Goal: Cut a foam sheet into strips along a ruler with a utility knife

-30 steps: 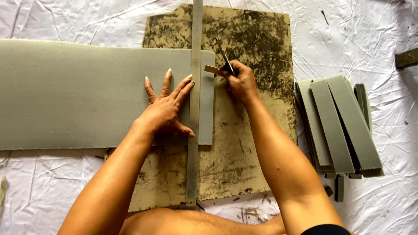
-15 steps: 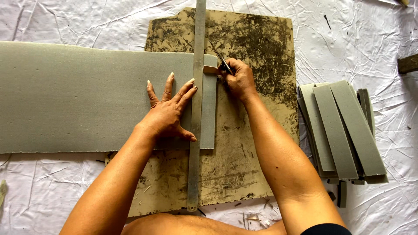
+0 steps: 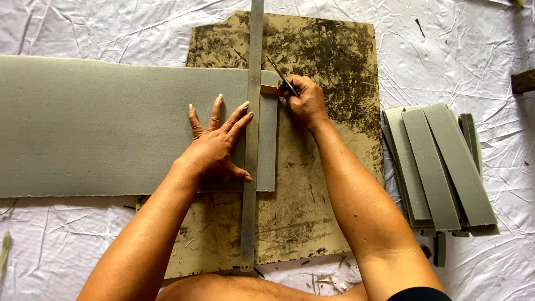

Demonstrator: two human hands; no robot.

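A long grey foam sheet (image 3: 100, 125) lies across a scarred brown cutting board (image 3: 329, 67). A long metal ruler (image 3: 253, 150) runs top to bottom over the sheet's right end. My left hand (image 3: 217, 142) is spread flat on the sheet, fingertips and thumb pressing against the ruler. My right hand (image 3: 304, 100) grips a small cutting knife (image 3: 278, 83), its blade at the ruler's right edge near the sheet's top. A narrow strip of grey sheet (image 3: 268, 134) shows to the right of the ruler.
A pile of several cut grey foam strips (image 3: 440, 167) lies to the right on crumpled white paper (image 3: 473, 50). A dark block (image 3: 524, 81) sits at the right edge. Small offcuts lie near the board's lower edge.
The view has shifted slightly. My right hand with the knife has stayed near the sheet's top edge by the ruler. My left hand keeps pressing in the same place.
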